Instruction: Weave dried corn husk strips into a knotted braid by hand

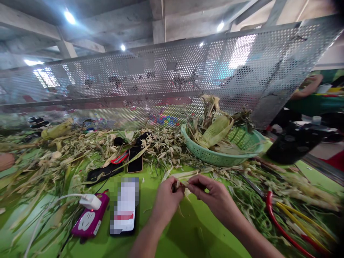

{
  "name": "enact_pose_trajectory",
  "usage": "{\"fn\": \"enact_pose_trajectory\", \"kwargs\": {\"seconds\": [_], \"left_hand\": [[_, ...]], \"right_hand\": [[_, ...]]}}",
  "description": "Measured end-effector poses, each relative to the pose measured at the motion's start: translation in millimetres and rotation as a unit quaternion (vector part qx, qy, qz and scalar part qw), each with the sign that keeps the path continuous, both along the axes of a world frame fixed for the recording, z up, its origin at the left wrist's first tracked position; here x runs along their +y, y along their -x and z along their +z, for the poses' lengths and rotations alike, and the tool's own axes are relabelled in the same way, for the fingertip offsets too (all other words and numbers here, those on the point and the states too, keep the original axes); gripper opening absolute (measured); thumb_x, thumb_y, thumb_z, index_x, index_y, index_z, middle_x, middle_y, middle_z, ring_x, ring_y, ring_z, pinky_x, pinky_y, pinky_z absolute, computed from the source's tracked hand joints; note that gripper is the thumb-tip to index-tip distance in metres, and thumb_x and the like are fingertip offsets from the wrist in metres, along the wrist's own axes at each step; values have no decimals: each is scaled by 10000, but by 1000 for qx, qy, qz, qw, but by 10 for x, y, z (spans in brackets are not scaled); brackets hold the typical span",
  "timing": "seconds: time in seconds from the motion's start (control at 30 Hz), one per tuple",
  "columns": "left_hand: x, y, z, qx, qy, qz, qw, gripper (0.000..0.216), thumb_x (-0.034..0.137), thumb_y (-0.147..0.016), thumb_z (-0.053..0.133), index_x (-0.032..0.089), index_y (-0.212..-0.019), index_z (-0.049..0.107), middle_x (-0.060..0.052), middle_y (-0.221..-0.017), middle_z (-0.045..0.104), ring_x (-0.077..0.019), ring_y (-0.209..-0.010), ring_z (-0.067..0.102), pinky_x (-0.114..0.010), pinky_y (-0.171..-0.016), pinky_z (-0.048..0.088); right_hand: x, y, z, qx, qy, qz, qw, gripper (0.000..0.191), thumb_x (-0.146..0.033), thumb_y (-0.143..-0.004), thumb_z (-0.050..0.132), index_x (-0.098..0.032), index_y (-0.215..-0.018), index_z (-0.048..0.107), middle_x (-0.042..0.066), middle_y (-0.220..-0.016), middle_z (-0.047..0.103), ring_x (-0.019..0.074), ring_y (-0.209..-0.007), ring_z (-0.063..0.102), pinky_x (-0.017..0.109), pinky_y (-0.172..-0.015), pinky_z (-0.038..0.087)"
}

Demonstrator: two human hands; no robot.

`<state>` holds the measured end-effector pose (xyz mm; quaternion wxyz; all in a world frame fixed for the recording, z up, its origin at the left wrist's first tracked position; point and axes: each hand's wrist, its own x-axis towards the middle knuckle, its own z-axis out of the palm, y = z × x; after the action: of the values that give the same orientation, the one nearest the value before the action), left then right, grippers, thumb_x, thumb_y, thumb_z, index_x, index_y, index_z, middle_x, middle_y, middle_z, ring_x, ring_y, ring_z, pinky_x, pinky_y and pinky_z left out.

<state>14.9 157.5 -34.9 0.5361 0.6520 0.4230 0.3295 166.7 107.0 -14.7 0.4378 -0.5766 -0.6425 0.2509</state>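
My left hand [171, 194] is closed in a pinch on a pale strip of corn husk [181, 183] above the green tabletop [199, 233]. Facing it, my right hand [208, 193] pinches the same small piece between thumb and fingertips. Thin pale ends of the husk hang below and stick out behind the fingers; the rest is hidden in the grip. Beyond both hands stands a green plastic basket [223, 159] with a whole husk [217, 130] and dry leaves in it.
Husk scraps [166, 143] cover the back and left. A lit phone [125, 206], purple power strip [90, 218], dark phone [134, 159] and red cutter [120, 157] lie left. Red-handled scissors [269, 204] rest right, near a black container [292, 143]. Another person's hand [6, 161] shows at far left.
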Motion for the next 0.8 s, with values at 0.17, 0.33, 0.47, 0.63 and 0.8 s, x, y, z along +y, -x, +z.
{"fn": "enact_pose_trajectory", "kwargs": {"seconds": [0.17, 0.33, 0.47, 0.63, 0.8], "left_hand": [[-35, 31, 47, 52, -62, 14, 997, 82, 231, -786, 533, 185, -723, 509, 52, -621, 451, -104, -582, 384, -220, -529, 251], [-42, 22, 36, 101, -117, 15, 988, 84, 155, -757, 524, 193, -696, 481, 57, -588, 451, -102, -552, 389, -226, -521, 233], [-49, 12, 57, 129, -144, 9, 981, 92, 146, -756, 519, 199, -693, 478, 45, -593, 467, -116, -558, 406, -235, -527, 236], [-70, 5, 67, 131, -158, 3, 979, 92, 168, -775, 516, 205, -698, 484, 19, -622, 504, -138, -579, 440, -244, -541, 252], [-91, 3, 54, 142, -162, -9, 977, 96, 157, -774, 517, 206, -696, 488, 14, -617, 507, -137, -561, 429, -248, -536, 235]], "right_hand": [[23, -30, 25, -38, -12, 9, 999, 226, -347, -888, 552, -196, -742, 636, 34, -813, 567, 180, -755, 559, 270, -678, 423], [55, -48, -35, -11, 13, 26, 1000, 225, -334, -882, 564, -196, -716, 628, 18, -794, 517, 178, -771, 537, 269, -690, 413], [79, -61, -72, -11, 22, 31, 999, 226, -327, -880, 559, -193, -706, 617, 14, -783, 516, 178, -774, 536, 271, -695, 412], [81, -62, -62, -41, 9, 15, 999, 216, -309, -885, 546, -189, -713, 599, 17, -783, 521, 174, -757, 534, 272, -687, 418], [71, -63, -52, -63, -1, 21, 998, 220, -292, -889, 545, -187, -703, 594, 15, -763, 519, 169, -734, 533, 268, -665, 423]]}}
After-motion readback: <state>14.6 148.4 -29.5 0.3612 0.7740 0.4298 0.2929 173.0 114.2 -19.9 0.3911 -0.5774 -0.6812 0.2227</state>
